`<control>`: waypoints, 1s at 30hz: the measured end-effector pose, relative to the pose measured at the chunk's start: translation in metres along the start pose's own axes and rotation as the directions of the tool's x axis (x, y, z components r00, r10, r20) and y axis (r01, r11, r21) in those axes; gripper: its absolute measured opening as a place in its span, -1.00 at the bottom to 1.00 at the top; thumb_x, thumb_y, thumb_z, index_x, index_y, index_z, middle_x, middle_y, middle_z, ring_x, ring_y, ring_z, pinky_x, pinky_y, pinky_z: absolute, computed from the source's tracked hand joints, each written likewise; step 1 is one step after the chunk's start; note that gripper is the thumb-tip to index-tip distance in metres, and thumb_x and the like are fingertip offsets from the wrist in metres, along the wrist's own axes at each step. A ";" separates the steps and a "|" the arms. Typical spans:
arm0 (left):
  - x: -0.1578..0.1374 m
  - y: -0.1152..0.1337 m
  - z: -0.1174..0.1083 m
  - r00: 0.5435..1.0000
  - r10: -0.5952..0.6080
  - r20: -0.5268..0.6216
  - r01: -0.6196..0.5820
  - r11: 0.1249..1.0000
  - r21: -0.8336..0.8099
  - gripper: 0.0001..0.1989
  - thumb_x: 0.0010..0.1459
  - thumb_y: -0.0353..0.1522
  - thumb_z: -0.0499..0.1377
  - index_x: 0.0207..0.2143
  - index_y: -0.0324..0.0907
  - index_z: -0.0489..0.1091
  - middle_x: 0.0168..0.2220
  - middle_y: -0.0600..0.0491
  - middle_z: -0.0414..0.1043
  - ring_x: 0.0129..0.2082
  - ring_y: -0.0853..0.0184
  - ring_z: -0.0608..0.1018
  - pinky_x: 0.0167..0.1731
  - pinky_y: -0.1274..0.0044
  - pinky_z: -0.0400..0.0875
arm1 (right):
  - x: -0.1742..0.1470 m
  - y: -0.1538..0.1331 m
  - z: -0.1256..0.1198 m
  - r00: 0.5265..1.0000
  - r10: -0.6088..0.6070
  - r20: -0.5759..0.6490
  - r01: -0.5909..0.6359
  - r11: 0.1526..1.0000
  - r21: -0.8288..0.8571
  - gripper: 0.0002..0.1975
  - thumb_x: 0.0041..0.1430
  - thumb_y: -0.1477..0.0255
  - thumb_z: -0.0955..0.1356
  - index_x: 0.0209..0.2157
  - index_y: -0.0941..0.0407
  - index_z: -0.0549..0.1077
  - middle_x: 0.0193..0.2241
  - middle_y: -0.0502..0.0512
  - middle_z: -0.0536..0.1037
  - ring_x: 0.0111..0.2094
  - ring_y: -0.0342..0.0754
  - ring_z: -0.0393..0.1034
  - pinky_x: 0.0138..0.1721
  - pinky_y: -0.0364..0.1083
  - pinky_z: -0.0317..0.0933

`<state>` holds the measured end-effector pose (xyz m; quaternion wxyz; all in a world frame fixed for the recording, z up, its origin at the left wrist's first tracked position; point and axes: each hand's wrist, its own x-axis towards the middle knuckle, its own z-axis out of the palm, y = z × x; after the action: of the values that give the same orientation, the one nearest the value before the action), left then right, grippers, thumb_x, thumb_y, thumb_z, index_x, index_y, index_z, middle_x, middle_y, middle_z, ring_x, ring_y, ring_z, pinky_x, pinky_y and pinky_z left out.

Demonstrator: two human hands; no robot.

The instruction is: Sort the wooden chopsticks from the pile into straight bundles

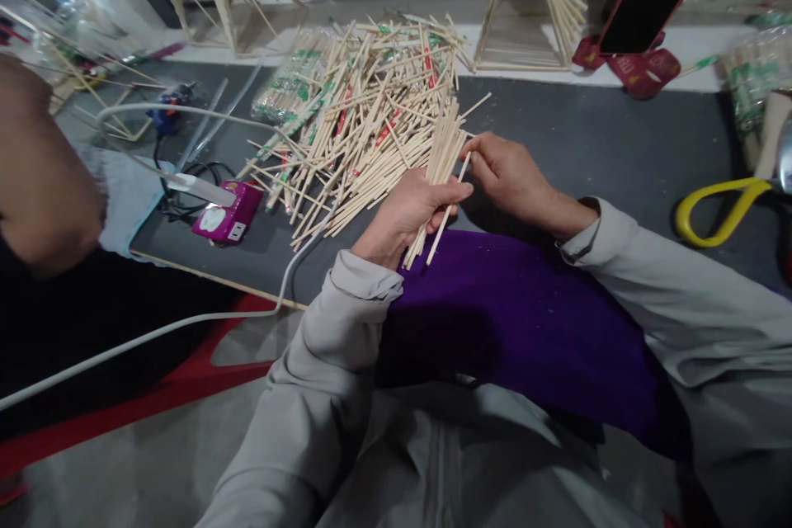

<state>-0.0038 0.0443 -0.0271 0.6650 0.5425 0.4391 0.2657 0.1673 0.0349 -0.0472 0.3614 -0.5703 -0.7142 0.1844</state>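
My left hand [416, 205] is closed around a bundle of thin wooden sticks [443, 140], which look like disposable chopsticks. They fan out above the fist, and their lower ends poke out below it. Just to the right, my right hand [504, 173] pinches the upper part of a single chopstick [454, 202] that slants down beside the bundle. Behind both hands lies a large loose heap of chopsticks [377, 120], some still in green or red printed wrappers. A clear pack of wrapped chopsticks [294, 74] rests at the heap's left side.
Left of the heap are a purple power strip [228, 214] with a white cable and a blue glue gun [167, 109]. Stick-built frames [525, 16] stand at the back. Yellow-handled scissors [711, 214] lie right. A co-worker's arm [46, 173] shows at far left.
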 end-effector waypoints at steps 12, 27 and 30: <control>0.001 0.003 -0.008 0.985 -0.048 0.166 0.088 0.966 -0.245 -0.83 -0.03 -0.40 0.30 -0.54 -0.22 0.34 -0.73 0.20 0.23 -0.84 0.62 0.12 -0.84 0.68 -0.12 | 0.007 0.004 -0.010 0.998 0.049 -0.046 -0.040 0.984 0.171 -0.86 0.24 0.50 0.23 -0.37 0.08 0.38 -0.49 0.05 0.38 -0.43 -0.07 0.27 -0.27 -0.06 0.16; 0.002 0.006 -0.006 0.966 -0.133 0.223 0.192 0.944 -0.268 -0.84 0.13 -0.41 0.19 -0.48 -0.31 0.46 -0.70 0.13 0.33 -0.85 0.62 0.18 -0.84 0.73 -0.06 | 0.002 -0.009 -0.013 0.879 0.345 0.328 -0.450 0.374 0.811 -0.95 0.07 0.60 0.33 -0.43 0.19 0.42 -0.43 0.07 0.42 -0.61 -0.28 0.15 -0.72 -0.25 -0.09; 0.004 0.006 -0.005 0.966 -0.141 0.215 0.197 0.943 -0.267 -0.82 0.16 -0.41 0.18 -0.48 -0.32 0.46 -0.70 0.12 0.34 -0.85 0.63 0.18 -0.84 0.73 -0.07 | 0.001 -0.010 -0.011 0.887 0.323 0.329 -0.433 0.341 0.834 -0.97 0.08 0.58 0.38 -0.40 0.20 0.44 -0.47 0.04 0.40 -0.60 -0.28 0.16 -0.71 -0.26 -0.08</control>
<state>-0.0053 0.0513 -0.0225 0.7962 0.4241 0.3746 0.2142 0.1690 0.0315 -0.0328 0.5147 -0.4319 -0.3737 0.6395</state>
